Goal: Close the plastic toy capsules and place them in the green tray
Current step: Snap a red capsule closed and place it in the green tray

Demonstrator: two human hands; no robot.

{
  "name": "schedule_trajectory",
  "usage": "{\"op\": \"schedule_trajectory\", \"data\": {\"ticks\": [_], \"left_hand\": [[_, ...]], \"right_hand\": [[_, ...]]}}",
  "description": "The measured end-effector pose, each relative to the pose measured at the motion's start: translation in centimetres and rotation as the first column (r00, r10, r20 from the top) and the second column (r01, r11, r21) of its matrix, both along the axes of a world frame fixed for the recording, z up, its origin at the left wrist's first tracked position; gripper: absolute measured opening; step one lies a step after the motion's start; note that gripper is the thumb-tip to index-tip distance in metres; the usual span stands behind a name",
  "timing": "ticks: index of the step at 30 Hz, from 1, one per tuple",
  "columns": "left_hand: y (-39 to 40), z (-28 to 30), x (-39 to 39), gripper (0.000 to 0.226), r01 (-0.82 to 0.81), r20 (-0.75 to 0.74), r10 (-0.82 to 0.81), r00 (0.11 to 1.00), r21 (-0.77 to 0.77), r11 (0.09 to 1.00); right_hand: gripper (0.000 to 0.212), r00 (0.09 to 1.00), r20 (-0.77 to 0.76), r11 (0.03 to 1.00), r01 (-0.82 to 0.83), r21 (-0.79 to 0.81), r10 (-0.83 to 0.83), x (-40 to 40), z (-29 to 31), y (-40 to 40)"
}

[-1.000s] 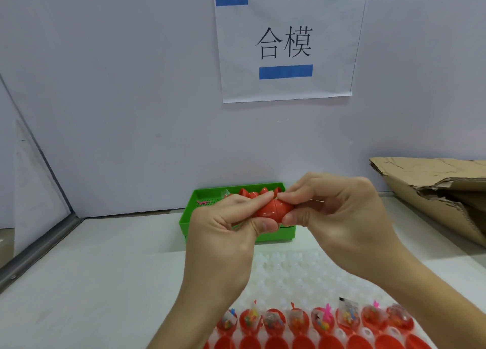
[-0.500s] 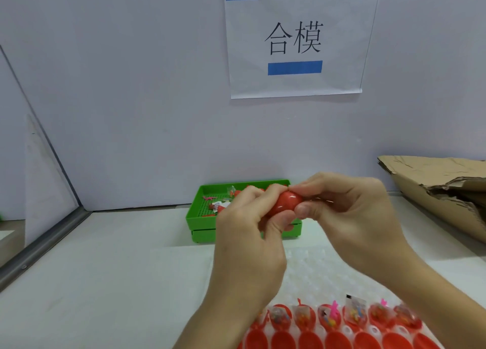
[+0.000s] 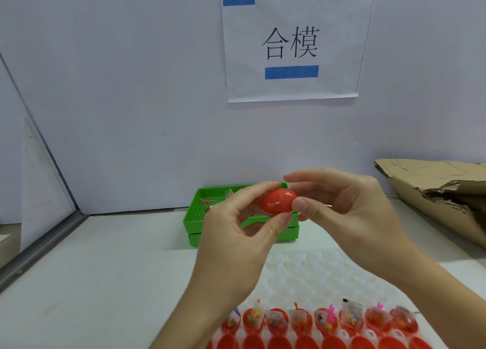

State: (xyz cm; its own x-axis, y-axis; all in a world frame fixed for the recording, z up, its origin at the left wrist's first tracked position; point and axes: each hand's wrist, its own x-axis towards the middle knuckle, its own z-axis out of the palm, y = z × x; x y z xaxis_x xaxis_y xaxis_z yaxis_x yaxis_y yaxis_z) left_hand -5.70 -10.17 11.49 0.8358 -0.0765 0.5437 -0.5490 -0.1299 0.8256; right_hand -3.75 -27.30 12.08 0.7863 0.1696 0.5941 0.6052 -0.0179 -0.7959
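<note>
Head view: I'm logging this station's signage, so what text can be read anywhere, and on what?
"合模": black characters on the white paper sheet on the wall, between two plain blue bars.
Toy packets in the red capsule halves at the bottom: any print is too small to read.
Red capsule, green tray, cardboard: no text visible.

Colours as I see them from the head view: the capsule [image 3: 278, 200] is glossy red. Behind it, the tray [image 3: 207, 223] is bright green with a fine grid-patterned floor. The capsule halves [image 3: 302, 322] in the near row are red, holding multicoloured toys in clear wrap. The holder sheet [image 3: 315, 272] is translucent white, dimpled all over. The wall sign [image 3: 292, 43] is white with black characters and two blue bars. The cardboard [image 3: 434, 190] is brown. The worktop [image 3: 105, 269] is off-white.
</note>
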Motion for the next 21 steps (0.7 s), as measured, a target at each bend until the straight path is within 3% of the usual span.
{"op": "schedule_trajectory", "data": {"ticks": [4,13,16,21], "left_hand": [[-0.06,0.05,-0.17,0.034,-0.002,-0.001,0.002,1.0,-0.02,1.0],[-0.21,0.02,0.21,0.031,-0.07,0.005,0.071,0.997,-0.084,0.994],[-0.16,0.15,0.26,0.033,-0.068,-0.032,0.065,0.997,-0.09,0.994],[-0.06,0.08,0.3,0.032,0.082,-0.129,-0.094,0.987,-0.099,0.992]], "right_hand": [[0.021,1.0,-0.023,0.999,0.018,-0.033,-0.019,-0.02,0.0,0.13],[0.037,0.955,-0.24,0.984,-0.176,0.017,0.175,0.01,-0.32,0.5],[0.026,0.987,-0.157,0.994,-0.043,-0.096,0.027,0.06,-0.25,0.12],[0.039,0.997,-0.072,0.97,-0.05,-0.239,0.034,-0.25,0.09,-0.1]]}}
